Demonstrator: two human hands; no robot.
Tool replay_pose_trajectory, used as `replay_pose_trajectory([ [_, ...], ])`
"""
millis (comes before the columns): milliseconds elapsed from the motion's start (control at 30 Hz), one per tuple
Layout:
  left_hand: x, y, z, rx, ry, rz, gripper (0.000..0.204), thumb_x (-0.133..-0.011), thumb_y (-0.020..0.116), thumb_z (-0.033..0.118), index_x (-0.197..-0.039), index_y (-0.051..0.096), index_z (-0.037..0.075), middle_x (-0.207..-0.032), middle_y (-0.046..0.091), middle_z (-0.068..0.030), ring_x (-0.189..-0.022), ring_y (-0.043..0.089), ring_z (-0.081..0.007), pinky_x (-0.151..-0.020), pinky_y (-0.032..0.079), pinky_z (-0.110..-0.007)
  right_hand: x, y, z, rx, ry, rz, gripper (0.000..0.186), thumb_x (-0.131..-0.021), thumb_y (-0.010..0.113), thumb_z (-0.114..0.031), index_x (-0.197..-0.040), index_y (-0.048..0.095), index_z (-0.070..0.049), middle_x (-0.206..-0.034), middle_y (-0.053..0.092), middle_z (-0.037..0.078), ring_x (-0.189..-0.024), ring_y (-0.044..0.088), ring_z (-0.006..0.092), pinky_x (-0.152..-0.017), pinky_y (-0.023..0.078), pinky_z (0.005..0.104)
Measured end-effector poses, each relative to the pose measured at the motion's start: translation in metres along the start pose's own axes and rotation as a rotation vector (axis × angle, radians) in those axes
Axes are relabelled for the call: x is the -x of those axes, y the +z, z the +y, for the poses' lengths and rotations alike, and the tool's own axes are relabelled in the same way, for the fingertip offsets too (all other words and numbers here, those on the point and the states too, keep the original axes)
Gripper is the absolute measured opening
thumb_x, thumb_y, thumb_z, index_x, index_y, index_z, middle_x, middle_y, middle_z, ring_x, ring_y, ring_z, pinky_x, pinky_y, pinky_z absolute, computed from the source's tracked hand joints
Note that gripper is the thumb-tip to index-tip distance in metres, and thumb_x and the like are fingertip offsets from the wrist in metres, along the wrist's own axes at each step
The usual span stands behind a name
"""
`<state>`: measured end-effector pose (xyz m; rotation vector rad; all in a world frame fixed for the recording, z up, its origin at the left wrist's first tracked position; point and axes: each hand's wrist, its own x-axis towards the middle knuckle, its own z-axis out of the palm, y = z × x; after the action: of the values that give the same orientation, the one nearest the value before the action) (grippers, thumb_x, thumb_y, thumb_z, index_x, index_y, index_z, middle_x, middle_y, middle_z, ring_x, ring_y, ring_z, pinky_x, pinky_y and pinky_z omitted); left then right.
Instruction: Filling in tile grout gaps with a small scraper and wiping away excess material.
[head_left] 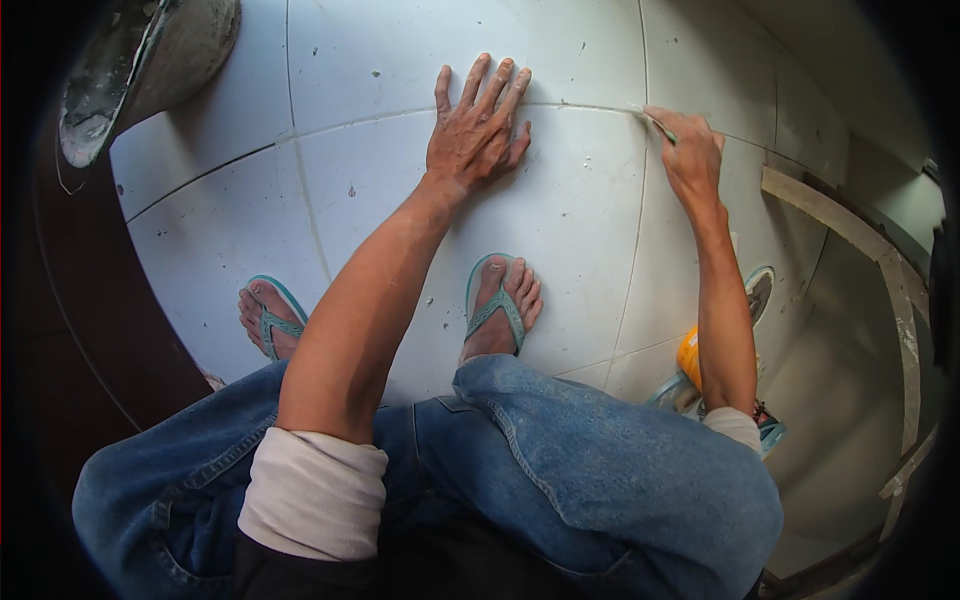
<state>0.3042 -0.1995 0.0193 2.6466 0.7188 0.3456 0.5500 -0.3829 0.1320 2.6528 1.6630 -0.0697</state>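
Note:
My left hand [475, 130] rests with spread, dusty fingers on the white floor tiles [360, 190], just below a grout line. To its right, my right hand [690, 155] grips a small, thin green tool [663, 128], its tip at the meeting of two grout lines. The tool's exact kind is too small to make out. My feet in teal flip-flops [285, 320] are on the tiles below. Partly behind my right forearm are a yellow object [688, 353] and a round metal-looking piece [760, 295].
A plaster-crusted bucket [180, 60] lies at the upper left, beside dark brown flooring [70, 300]. Along the right side run long, pale, stained strips [825, 205] near a grey surface [840, 350]. Specks and chips dot the tiles.

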Motion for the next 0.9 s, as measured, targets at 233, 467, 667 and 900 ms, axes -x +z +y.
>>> replay_pose_trajectory([
  [233,0.006,0.001,-0.012,-0.008,-0.009,0.007,0.072,-0.103,0.060,0.043,-0.169,0.040,0.022,-0.170,0.043,-0.0059,-0.163,0.030,-0.0291,-0.133,0.009,-0.065,0.005,-0.008,-0.022,-0.071,-0.039,-0.320,0.039,-0.094,0.060,-0.002,-0.120,0.084,-0.018,-0.116,0.082,0.004,-0.099,0.070,0.0270,-0.092,0.043,0.0425],
  [467,0.007,0.000,-0.009,-0.006,-0.009,-0.018,0.072,-0.103,0.060,0.043,-0.169,0.040,0.022,-0.171,0.043,-0.0062,-0.163,0.030,-0.0290,-0.133,0.009,-0.065,0.018,0.012,-0.033,-0.111,-0.062,-0.085,0.034,-0.095,0.066,-0.005,-0.121,0.083,-0.019,-0.117,0.082,0.002,-0.096,0.069,0.0244,-0.091,0.042,0.0412],
  [667,0.002,0.002,0.001,0.015,0.010,0.024,0.073,-0.101,0.062,0.042,-0.168,0.041,0.021,-0.170,0.044,-0.0067,-0.163,0.031,-0.0291,-0.133,0.010,-0.065,0.013,0.019,-0.018,-0.056,0.039,0.137,0.044,-0.087,0.064,0.000,-0.119,0.084,-0.022,-0.117,0.082,0.001,-0.097,0.070,0.0237,-0.089,0.042,0.0417],
  [900,0.001,-0.022,-0.022,0.231,-0.100,0.220,0.068,-0.098,0.067,0.035,-0.159,0.049,0.010,-0.153,0.057,-0.0164,-0.149,0.048,-0.0350,-0.127,0.028,-0.057,0.055,-0.002,-0.094,-0.252,-0.041,-0.078,0.025,-0.092,0.068,-0.005,-0.111,0.083,-0.013,-0.106,0.080,0.006,-0.098,0.070,0.0284,-0.088,0.046,0.0436],
])
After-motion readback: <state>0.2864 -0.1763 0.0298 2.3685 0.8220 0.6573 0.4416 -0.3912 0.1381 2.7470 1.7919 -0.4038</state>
